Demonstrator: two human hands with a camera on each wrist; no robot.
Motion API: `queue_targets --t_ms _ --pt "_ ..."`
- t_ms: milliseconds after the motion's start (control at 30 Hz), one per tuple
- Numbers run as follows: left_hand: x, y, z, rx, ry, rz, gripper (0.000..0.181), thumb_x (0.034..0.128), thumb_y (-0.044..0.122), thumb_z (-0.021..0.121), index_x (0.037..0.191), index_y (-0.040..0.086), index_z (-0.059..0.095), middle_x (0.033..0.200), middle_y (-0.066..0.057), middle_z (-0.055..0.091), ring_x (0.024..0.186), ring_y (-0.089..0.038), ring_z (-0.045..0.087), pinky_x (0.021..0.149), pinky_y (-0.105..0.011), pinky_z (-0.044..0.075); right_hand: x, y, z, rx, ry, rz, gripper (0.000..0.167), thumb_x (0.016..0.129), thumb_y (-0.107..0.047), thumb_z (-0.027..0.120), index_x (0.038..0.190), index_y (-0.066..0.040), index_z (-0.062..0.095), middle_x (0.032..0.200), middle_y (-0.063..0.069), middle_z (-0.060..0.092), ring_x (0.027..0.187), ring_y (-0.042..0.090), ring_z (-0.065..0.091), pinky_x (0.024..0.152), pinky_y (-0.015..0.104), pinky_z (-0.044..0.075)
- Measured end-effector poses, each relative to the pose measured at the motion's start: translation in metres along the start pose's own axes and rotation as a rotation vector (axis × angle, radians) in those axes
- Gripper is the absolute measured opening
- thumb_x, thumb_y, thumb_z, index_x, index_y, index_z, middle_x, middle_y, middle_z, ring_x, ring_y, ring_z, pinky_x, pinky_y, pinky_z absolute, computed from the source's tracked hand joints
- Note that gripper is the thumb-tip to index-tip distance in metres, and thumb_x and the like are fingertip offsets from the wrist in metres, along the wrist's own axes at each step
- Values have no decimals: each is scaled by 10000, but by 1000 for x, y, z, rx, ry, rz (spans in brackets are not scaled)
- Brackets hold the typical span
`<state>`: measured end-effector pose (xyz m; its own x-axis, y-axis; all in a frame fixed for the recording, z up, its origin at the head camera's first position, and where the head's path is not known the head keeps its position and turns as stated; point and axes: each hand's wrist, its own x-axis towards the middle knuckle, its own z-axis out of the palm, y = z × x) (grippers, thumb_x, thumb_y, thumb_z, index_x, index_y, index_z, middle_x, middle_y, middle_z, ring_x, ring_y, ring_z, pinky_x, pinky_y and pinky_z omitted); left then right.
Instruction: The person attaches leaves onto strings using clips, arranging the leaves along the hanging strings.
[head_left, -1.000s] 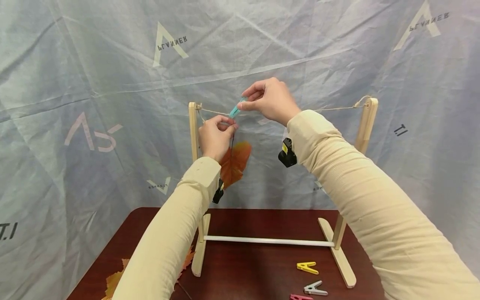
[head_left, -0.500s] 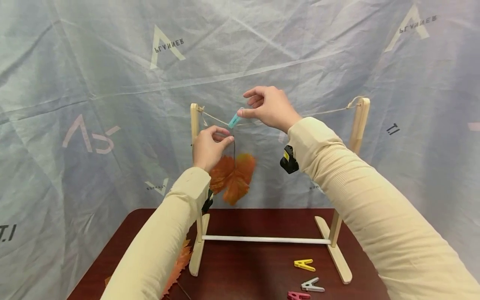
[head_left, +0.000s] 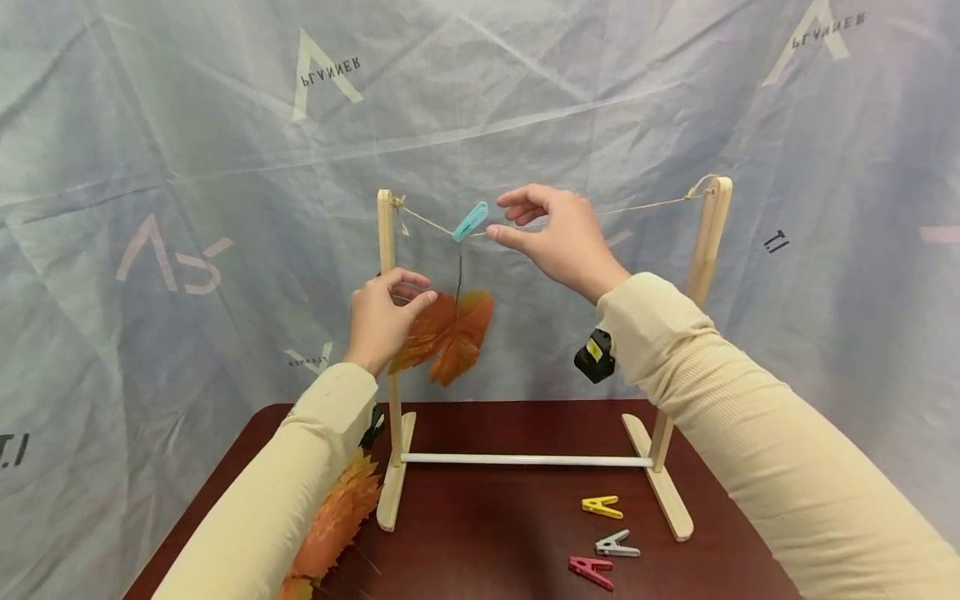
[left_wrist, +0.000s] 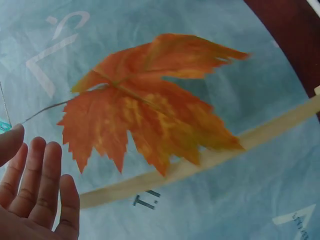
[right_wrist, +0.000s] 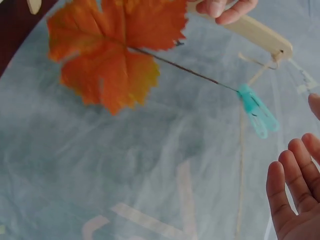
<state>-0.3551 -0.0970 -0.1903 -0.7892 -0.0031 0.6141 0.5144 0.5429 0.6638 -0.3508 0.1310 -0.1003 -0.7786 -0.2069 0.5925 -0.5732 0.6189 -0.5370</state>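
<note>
A turquoise clothespin (head_left: 470, 222) sits on the twine (head_left: 426, 219) near the left post, tilted up to the right. From it an orange maple-like leaf (head_left: 455, 337) hangs by its dark stem, as the right wrist view also shows with the leaf (right_wrist: 115, 47) and clothespin (right_wrist: 256, 111). My left hand (head_left: 384, 317) is left of the leaf, fingers relaxed and holding nothing; in the left wrist view its fingers (left_wrist: 44, 180) stand apart from the leaf (left_wrist: 150, 100). My right hand (head_left: 562, 237) is just right of the clothespin, apart from it, thumb and fingers spread.
The twine spans two wooden posts (head_left: 708, 242) joined low down by a white rod (head_left: 525, 459). Yellow (head_left: 602, 506), grey (head_left: 617, 544) and pink (head_left: 591, 572) clothespins lie on the dark red table (head_left: 465, 525). More orange leaves (head_left: 337, 517) lie partly behind the left sleeve.
Both hands have come away from the clothespin and stem, the left hand moving down and left, the right hand to the right. The leaf now hangs from the clothespin on the twine.
</note>
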Motion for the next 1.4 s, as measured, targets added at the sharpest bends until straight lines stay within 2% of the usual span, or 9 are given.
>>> queue_targets --t_ms 300,467,667,867,1067,1200,1400 --pt "-21 -10 -6 9 4 20 147 944 157 753 1053 57 754 928 -113 746 833 -265 721 766 -425 569 -31 22 2 3 -24 15 375 928 -289 776 1254 -119 704 1166 72 693 1093 221 620 892 427 491" --pt "-35 -15 -11 4 -43 13 163 947 159 750 1072 55 749 933 -88 748 832 -241 714 753 -413 562 -50 38 1 4 -65 31 384 944 -306 757 1265 -104 691 1169 84 694 1096 238 623 920 430 505" --pt "-54 -26 -17 4 -127 -10 177 955 149 737 1092 36 733 915 -70 739 803 -231 684 699 -358 522 -75 55 0 -4 -93 64 384 948 -325 750 1263 -113 689 1163 81 696 1085 230 626 919 440 512" --pt "-70 -43 -25 54 -151 -21 153 942 157 754 1061 61 744 871 -34 742 751 -186 657 680 -336 501 -97 72 3 6 -95 80 369 946 -331 752 1252 -132 697 1143 61 708 1059 214 641 897 438 523" --pt "-89 -64 -33 117 -181 -65 127 934 160 761 1049 107 754 850 17 738 750 -147 650 691 -343 497 -122 89 11 6 -119 118 369 958 -340 735 1264 -139 691 1143 40 708 1062 211 643 885 438 533" --pt "-103 -74 -38 114 -219 -118 132 935 172 760 1056 120 752 866 26 737 767 -175 655 671 -346 488 -138 100 16 15 -144 150 372 958 -350 733 1266 -147 689 1129 29 705 1047 197 640 878 430 535" --pt "-123 -87 -43 97 -285 -183 115 932 164 762 1042 135 747 896 37 734 820 -154 667 699 -347 501 -167 122 20 47 -170 191 354 945 -332 751 1245 -152 700 1045 -5 717 956 172 663 816 337 543"
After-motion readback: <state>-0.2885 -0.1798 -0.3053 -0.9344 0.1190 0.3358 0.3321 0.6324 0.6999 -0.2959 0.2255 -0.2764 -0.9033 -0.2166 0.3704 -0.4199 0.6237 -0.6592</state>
